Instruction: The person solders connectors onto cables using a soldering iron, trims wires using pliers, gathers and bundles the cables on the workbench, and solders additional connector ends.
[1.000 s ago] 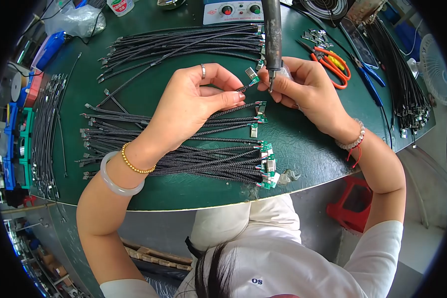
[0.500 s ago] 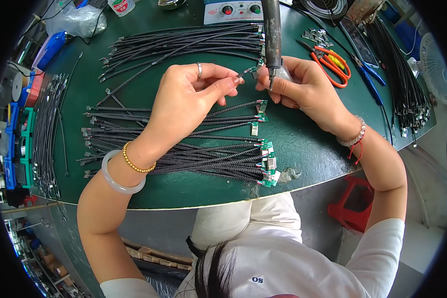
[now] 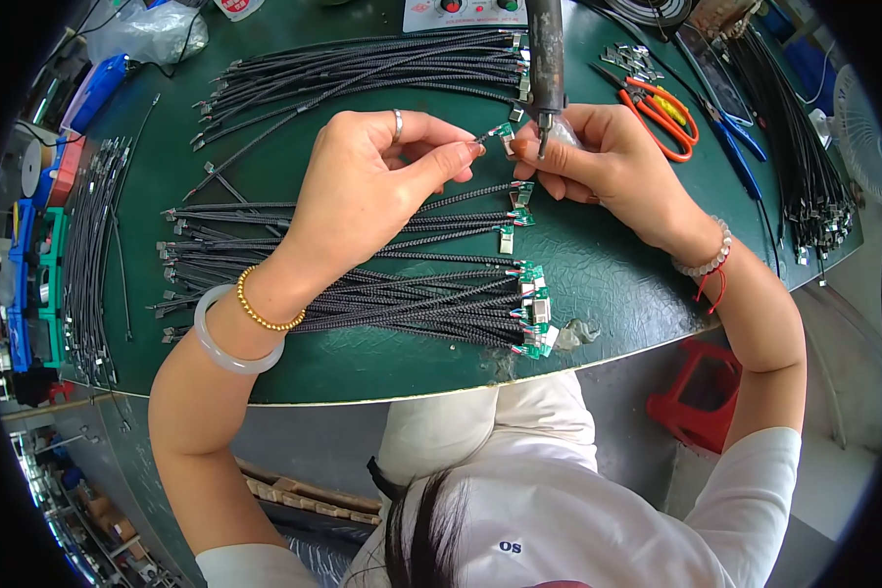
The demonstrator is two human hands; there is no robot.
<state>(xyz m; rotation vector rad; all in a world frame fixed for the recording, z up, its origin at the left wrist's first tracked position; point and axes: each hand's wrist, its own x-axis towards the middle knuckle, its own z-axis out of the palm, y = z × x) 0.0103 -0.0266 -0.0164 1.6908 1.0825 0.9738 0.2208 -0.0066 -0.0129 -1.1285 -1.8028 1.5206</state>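
My left hand pinches the end of a black braided cable between thumb and fingertips. A small green circuit board projects from that end towards my right hand. The right thumb and forefinger are closed beside the board, on something I cannot make out; a clear, whitish piece shows behind them. A soldering iron points down from above, its tip just in front of my right fingers. Under my left forearm lies a bundle of braided cables with green boards at their right ends.
Another cable bundle lies further back. Orange-handled pliers, blue-handled pliers and loose metal connectors sit at the right. More cables hang over the right edge. A soldering station stands at the back.
The whole view has shifted slightly, so the table sits higher in it. The board between my hands shows more clearly; both hands keep nearly the same pose.
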